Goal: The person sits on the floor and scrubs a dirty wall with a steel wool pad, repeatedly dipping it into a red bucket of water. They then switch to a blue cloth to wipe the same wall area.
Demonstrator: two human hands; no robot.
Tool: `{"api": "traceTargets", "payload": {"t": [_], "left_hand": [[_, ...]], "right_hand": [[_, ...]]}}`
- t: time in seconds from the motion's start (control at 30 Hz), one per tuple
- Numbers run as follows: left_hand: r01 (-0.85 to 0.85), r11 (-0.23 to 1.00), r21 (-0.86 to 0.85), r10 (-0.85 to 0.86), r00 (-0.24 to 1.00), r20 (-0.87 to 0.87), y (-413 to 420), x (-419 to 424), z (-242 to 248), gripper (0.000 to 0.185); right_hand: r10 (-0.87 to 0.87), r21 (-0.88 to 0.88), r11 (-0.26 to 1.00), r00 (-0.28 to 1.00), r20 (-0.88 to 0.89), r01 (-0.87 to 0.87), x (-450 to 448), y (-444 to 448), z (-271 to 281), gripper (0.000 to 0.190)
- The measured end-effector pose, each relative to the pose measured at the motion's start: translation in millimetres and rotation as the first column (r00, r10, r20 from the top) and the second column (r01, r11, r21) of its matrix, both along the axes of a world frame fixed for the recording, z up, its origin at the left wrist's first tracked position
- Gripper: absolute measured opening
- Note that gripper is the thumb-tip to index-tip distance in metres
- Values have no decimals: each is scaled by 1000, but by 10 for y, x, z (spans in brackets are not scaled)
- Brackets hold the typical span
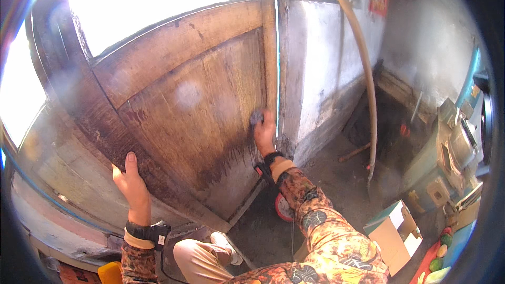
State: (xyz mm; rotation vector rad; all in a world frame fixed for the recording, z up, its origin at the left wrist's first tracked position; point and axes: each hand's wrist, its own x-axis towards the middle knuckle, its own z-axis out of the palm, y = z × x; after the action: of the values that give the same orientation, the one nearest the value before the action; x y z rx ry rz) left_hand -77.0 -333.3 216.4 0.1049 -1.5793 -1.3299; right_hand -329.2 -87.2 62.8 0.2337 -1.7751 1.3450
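A wooden door (185, 122) with glazed upper openings fills the middle of the view. My left hand (134, 189) grips its left stile (102, 130), thumb on the near face and fingers behind the edge. My right hand (265, 134) holds a small dark round pad (257, 117), possibly a steel-wool scourer, against the right side of the lower panel. Dark, wet-looking streaks run down the panel below it; its bottom part is pale grey. Straps with small devices are around both wrists.
A red round object (283, 207) is on the floor beneath my right forearm. An open cardboard box (388, 236) stands at lower right, near stacked cartons (430, 189). A long curved pole (365, 59) leans by the wall. Something yellow (110, 272) is at lower left.
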Motion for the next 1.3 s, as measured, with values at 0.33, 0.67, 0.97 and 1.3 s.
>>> {"api": "traceTargets", "payload": {"t": [0.33,0.67,0.97,1.3], "left_hand": [[114,990,86,-110,993,-44,-134,-38,-123,46],[-7,1000,2,7,1000,15,-68,-32,-24,44],[-42,998,-51,43,999,14,-65,-35,-34,41],[-31,999,-45,33,998,49,-8,-9,44,39]], "right_hand": [[-4,42,999,870,-493,28,-955,267,1749,38],[-44,-73,995,944,327,71,-125,131,-314,39],[7,-139,988,915,-404,-68,-172,-370,1246,31],[36,-169,983,980,-195,-69,290,-263,400,31]]}}
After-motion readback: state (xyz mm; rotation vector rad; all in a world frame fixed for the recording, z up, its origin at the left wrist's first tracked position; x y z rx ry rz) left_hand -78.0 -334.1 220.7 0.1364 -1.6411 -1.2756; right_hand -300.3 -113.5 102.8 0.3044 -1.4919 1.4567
